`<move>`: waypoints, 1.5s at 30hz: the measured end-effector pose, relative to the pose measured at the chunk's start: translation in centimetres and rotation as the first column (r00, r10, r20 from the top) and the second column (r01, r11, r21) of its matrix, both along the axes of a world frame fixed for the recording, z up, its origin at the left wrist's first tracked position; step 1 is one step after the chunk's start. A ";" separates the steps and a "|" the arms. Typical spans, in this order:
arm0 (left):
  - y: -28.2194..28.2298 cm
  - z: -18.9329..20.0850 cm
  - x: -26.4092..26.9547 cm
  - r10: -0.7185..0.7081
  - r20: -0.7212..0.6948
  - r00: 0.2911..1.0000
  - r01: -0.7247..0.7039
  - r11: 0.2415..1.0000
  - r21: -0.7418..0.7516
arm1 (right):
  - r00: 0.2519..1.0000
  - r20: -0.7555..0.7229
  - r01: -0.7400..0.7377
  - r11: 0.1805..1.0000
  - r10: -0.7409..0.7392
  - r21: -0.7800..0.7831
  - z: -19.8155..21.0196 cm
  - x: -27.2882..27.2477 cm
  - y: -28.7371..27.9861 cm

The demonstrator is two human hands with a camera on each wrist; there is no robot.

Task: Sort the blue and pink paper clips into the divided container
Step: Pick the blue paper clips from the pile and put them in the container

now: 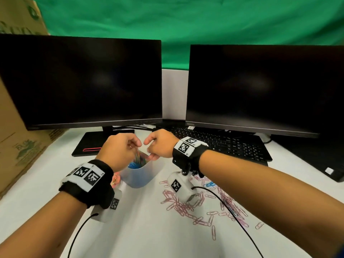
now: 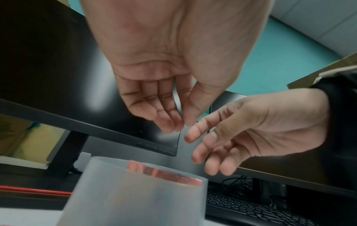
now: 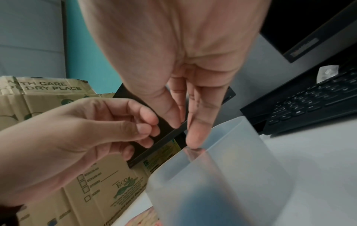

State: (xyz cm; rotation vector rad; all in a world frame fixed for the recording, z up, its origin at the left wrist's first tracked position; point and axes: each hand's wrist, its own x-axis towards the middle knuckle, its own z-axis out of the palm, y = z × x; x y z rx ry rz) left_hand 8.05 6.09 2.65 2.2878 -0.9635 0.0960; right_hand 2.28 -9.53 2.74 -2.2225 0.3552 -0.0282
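A translucent divided container [image 1: 138, 176] stands on the white table, with blue clips [image 1: 133, 165] left of its colourful divider [image 1: 142, 156]. Both hands hover just above its rim. My left hand [image 1: 136, 144] has loosely bent fingers and its thumb close to the fingertips [image 2: 176, 122]; no clip shows between them. My right hand [image 1: 151, 146] hangs relaxed and holds nothing, with one fingertip [image 3: 194, 143] at the divider's top edge. Pink clips [image 1: 183, 205] lie scattered on the table under my right forearm, with a few blue clips [image 1: 210, 183] among them.
Two dark monitors [image 1: 81, 81] [image 1: 260, 86] stand behind the container, with a black keyboard [image 1: 223, 144] under the right one. A cardboard box [image 1: 16, 138] fills the left edge. More pinkish clips [image 1: 115, 180] lie beside the container on the left. Cables trail from both wrist cameras.
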 end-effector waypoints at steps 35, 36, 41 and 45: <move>-14.9 -6.2 -13.3 -0.442 -0.085 0.893 0.427 0.774 0.468 | 0.949 -0.202 0.138 0.894 -0.243 -0.427 -6.3 -22.8 -12.2; -14.9 -6.2 -13.2 -0.433 -0.080 0.898 0.417 0.779 0.468 | 0.947 -0.193 0.159 0.899 -0.255 -0.408 -6.1 -23.0 -12.7; -15.4 -6.6 -12.4 -0.348 -0.050 0.936 0.328 0.811 0.485 | 0.920 -0.206 0.219 0.875 -0.332 -0.432 -5.9 -23.7 -14.9; -16.0 -6.4 -11.6 -0.274 -0.058 0.960 0.263 0.813 0.520 | 0.888 -0.254 0.226 0.845 -0.383 -0.484 -6.3 -23.6 -15.4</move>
